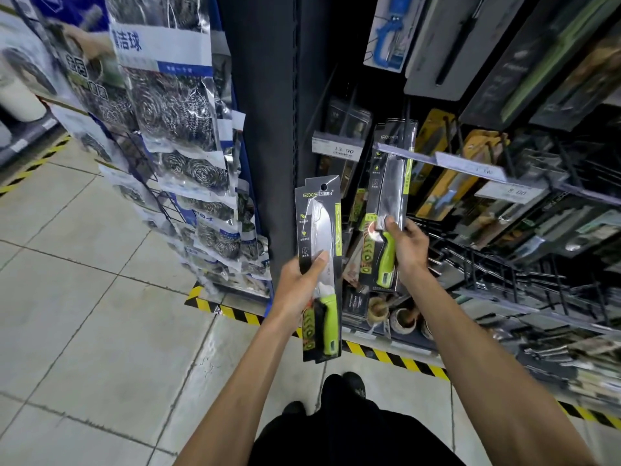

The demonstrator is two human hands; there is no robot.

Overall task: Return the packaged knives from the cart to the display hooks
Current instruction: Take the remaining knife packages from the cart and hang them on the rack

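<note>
My left hand (304, 284) grips a packaged knife (321, 237) with a green handle on a black card, held upright in front of the dark shelf post. My right hand (405, 245) holds a second, similar packaged knife (389, 183), raised higher, with its top edge up among the display hooks (447, 129) and the price rail. Whether its hole is on a hook I cannot tell. The cart is out of view.
A rack of bagged steel scourers (181, 129) hangs at the left. Price tags (337, 150) sit on the rails. More packaged knives and tools (470, 169) hang to the right, and bare black hooks (504, 264) stick out lower right. Yellow-black tape (396, 359) edges the tiled floor.
</note>
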